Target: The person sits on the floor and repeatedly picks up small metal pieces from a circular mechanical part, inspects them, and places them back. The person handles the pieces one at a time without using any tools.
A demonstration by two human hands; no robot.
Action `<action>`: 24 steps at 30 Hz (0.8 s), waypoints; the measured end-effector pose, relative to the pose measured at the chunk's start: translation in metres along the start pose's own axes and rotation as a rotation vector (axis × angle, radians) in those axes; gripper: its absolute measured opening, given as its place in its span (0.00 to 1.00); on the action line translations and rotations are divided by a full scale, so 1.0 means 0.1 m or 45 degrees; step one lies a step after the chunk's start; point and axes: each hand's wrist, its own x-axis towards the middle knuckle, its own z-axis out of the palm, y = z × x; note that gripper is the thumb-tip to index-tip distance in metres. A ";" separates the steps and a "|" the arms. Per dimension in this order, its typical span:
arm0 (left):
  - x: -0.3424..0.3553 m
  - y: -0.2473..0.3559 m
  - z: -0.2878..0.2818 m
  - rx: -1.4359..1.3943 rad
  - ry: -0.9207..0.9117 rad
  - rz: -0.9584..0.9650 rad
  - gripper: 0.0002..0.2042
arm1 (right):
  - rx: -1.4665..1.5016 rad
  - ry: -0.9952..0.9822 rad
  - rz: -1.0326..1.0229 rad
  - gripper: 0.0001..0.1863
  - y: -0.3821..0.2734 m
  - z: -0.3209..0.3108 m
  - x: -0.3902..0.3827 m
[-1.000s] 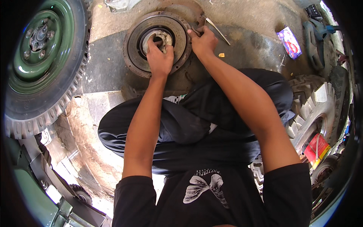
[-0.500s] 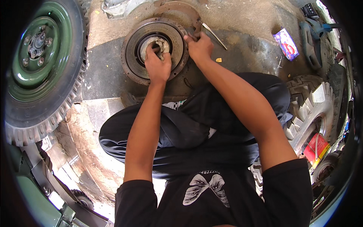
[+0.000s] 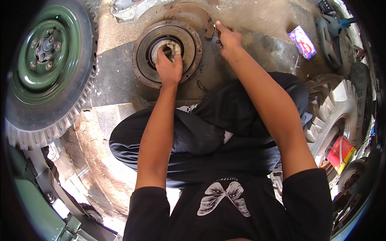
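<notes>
A round, rusty metal drum plate (image 3: 144,74) with a rim of holes lies flat on the floor in front of me. My left hand (image 3: 169,68) reaches into its middle, fingers curled on a pale crumpled rag (image 3: 173,46) in the centre opening. To the right of the plate, my right hand (image 3: 230,41) is closed over the place where a slim metal tool lay. Only small bright bits show by its fingers, so what it holds is mostly hidden. A rusty curved brake shoe (image 3: 197,12) lies just beyond the plate.
A green-rimmed wheel (image 3: 60,68) stands close on the left. Farther right lie a purple packet (image 3: 302,42) and a grey curved part (image 3: 329,44). A tyre (image 3: 335,116) and a red-and-yellow container (image 3: 339,154) are near my right arm. Clear plastic (image 3: 132,9) lies at the far edge.
My right hand has moved right, away from the plate's rim, onto the spot where the slim metal tool lay in view. My left hand stays in the plate's centre.
</notes>
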 end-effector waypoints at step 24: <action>-0.39 0.66 -0.97 -1.279 -0.656 -0.366 0.21 | -0.175 -0.975 -0.217 0.17 -0.37 -0.26 -1.30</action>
